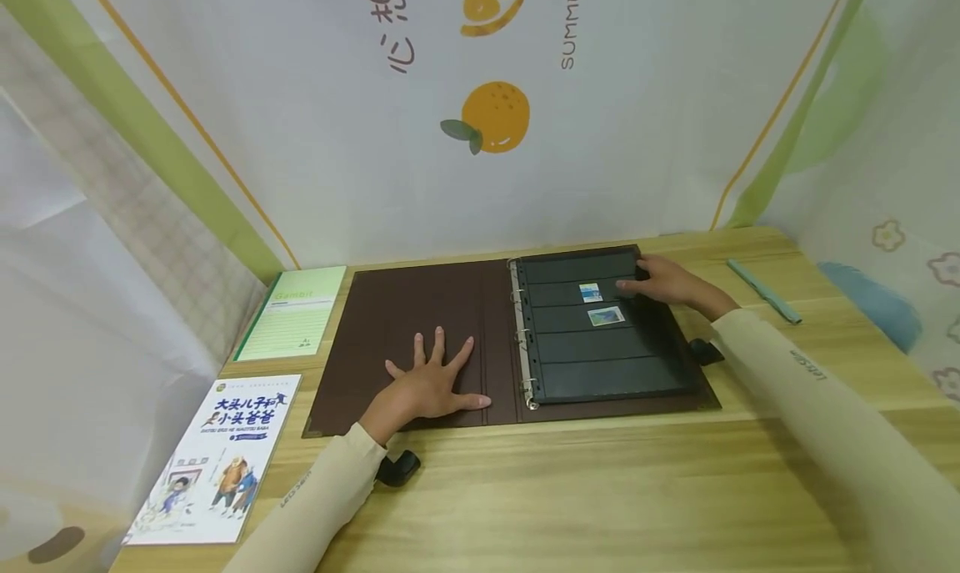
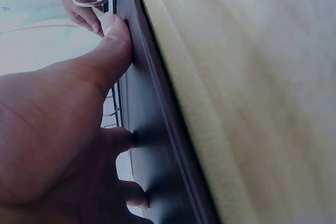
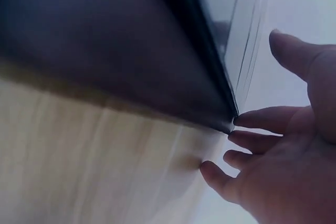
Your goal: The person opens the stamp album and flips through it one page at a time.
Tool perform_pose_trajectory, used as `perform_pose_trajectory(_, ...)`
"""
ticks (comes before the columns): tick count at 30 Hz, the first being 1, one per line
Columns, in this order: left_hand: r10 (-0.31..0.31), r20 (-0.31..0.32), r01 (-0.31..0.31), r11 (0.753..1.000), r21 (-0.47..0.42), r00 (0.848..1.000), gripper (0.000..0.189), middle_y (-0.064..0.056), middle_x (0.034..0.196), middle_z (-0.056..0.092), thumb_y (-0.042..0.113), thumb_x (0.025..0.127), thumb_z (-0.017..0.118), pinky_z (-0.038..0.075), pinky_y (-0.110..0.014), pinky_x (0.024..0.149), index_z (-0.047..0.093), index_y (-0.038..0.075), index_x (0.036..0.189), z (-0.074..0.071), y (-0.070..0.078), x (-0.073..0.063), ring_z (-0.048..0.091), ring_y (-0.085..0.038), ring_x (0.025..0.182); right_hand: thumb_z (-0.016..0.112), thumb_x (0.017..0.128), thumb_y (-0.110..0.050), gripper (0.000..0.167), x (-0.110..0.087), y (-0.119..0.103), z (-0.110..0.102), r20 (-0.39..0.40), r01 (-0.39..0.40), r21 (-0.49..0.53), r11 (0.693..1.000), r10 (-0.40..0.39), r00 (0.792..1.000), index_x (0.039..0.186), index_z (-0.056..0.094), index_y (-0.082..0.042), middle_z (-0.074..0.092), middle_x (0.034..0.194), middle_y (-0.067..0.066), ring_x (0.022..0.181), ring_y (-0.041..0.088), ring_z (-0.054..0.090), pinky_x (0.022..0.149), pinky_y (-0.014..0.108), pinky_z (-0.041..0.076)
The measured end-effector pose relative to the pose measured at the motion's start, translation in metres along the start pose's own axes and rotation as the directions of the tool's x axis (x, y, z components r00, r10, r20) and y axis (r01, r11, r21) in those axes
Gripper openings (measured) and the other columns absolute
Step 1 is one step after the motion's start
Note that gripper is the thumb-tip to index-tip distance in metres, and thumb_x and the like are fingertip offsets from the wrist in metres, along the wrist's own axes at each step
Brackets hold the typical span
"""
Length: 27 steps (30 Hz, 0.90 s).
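Across the pale wood-grained desk (image 1: 585, 490) lies a dark brown ring binder (image 1: 420, 298), opened flat, with a black page with horizontal pockets (image 1: 600, 352) held on silvery metal rings (image 1: 521, 337) right of the spine. Two small stamp-like pieces sit on that page, a blue-and-white one (image 1: 590, 293) in a higher row and a blue-green one with a pale border (image 1: 606, 316) just below it. The left hand (image 1: 427, 389) is spread wide on the bare inner cover, its fingertips pressing there and holding nothing. The right hand (image 1: 667, 281) is at the far right corner, fingers extended and loosely parted, two tips touching the corner and the thumb apart from them, so no pinch shows; whether one leaf or several lie under it I cannot tell. Should the fingers catch more than one leaf, or the brown cover along with it, the whole side could lift together. A hard pull at that corner might crease the page or strain its holes against the rings, and a quick flip could let the small pieces slip from their pockets, the blue-green one perhaps sooner, as it sits slightly tilted. If the left palm eased off, the binder might slide on the smooth surface, though the pale green notebook (image 1: 292, 313) and teal pen-like stick (image 1: 763, 291) lie clear of it
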<state>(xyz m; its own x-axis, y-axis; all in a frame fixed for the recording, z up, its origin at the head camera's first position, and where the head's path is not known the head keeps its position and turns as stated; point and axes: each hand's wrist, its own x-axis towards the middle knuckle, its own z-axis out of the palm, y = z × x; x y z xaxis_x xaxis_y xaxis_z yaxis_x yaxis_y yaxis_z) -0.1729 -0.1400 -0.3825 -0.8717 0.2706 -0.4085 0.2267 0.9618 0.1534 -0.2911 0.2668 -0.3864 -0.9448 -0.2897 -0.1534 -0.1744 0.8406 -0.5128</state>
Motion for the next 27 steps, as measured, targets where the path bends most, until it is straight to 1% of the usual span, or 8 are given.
perform_pose_trajectory(4,0.000,-0.001,0.000,1.000,0.001,1.000,0.096,-0.019,0.170,-0.011,0.072,0.090,0.056,0.006,-0.088,0.104,0.008,0.036,0.164,0.000,0.000,0.000,-0.011,-0.050,0.154,0.052,0.105,-0.037,0.080,-0.001,-0.003,-0.002,-0.042,-0.018,0.026,0.999,0.019,0.999,0.148,0.024,0.024,0.022,0.155,0.045,0.144,0.060,0.022,0.117,0.067,0.024)
perform_pose_trajectory(6,-0.002,-0.002,0.002,1.000,0.002,1.000,0.096,-0.019,0.170,-0.011,0.072,0.089,0.056,0.005,-0.089,0.104,0.007,0.036,0.164,0.000,-0.001,0.000,-0.011,-0.050,0.154,0.052,0.105,-0.035,0.071,-0.002,-0.006,-0.003,-0.079,-0.005,0.035,0.999,0.008,0.997,0.147,0.034,0.019,0.032,0.152,0.042,0.142,0.057,0.031,0.115,0.067,0.030)
perform_pose_trajectory(11,-0.001,-0.005,0.001,1.000,0.005,1.000,0.097,-0.019,0.169,-0.013,0.073,0.089,0.056,0.005,-0.089,0.104,0.006,0.036,0.163,-0.002,-0.002,0.001,-0.013,-0.050,0.153,0.052,0.106,-0.031,0.060,-0.005,-0.010,-0.005,-0.173,0.012,0.069,0.998,0.000,0.985,0.149,0.042,0.009,0.046,0.145,0.038,0.134,0.054,0.045,0.106,0.066,0.041)
perform_pose_trajectory(15,0.008,-0.007,-0.008,1.000,0.008,1.000,0.097,-0.019,0.169,-0.012,0.073,0.089,0.056,0.005,-0.089,0.103,0.006,0.036,0.163,-0.002,-0.003,0.002,-0.012,-0.050,0.153,0.052,0.106,-0.030,0.063,-0.012,-0.006,-0.010,-0.206,0.031,0.111,0.993,-0.008,0.979,0.156,0.032,0.002,0.056,0.135,0.036,0.119,0.049,0.058,0.092,0.058,0.052)
perform_pose_trajectory(18,0.009,-0.004,-0.008,1.000,0.009,1.000,0.096,-0.019,0.169,-0.012,0.073,0.089,0.055,0.006,-0.089,0.103,0.007,0.036,0.164,-0.002,-0.003,0.001,-0.012,-0.051,0.153,0.052,0.106,-0.030,0.065,-0.017,0.000,-0.016,-0.152,0.076,0.174,0.982,-0.049,0.987,0.161,0.025,-0.007,0.062,0.127,0.033,0.098,0.034,0.067,0.081,0.044,0.057)
perform_pose_trajectory(21,0.004,0.002,-0.004,1.000,0.015,1.000,0.096,-0.019,0.170,-0.011,0.074,0.090,0.055,0.007,-0.089,0.103,0.007,0.036,0.164,-0.002,-0.003,0.001,-0.011,-0.050,0.154,0.051,0.107,-0.028,0.068,-0.021,0.006,-0.023,-0.048,0.094,0.303,0.948,-0.084,0.995,0.164,0.015,-0.014,0.064,0.116,0.025,0.082,0.019,0.065,0.074,0.038,0.058)
perform_pose_trajectory(24,0.000,0.007,0.000,1.000,0.024,1.000,0.096,-0.019,0.170,-0.011,0.074,0.090,0.054,0.007,-0.089,0.104,0.006,0.036,0.163,-0.001,-0.003,0.001,-0.011,-0.050,0.154,0.048,0.108,-0.029,0.070,-0.023,0.005,-0.030,0.034,0.072,0.418,0.905,-0.095,0.995,0.165,0.008,-0.022,0.062,0.091,0.011,0.070,0.019,0.058,0.071,0.041,0.057)
perform_pose_trajectory(27,0.001,0.009,-0.001,0.999,0.038,1.000,0.096,-0.018,0.170,-0.011,0.075,0.089,0.054,0.008,-0.088,0.104,0.006,0.037,0.163,-0.002,-0.002,0.002,-0.010,-0.049,0.154,0.046,0.109,-0.032,0.068,-0.022,-0.004,-0.038,0.050,0.038,0.515,0.856,-0.074,0.996,0.164,0.007,-0.029,0.046,0.069,-0.001,0.061,0.019,0.047,0.065,0.039,0.052)
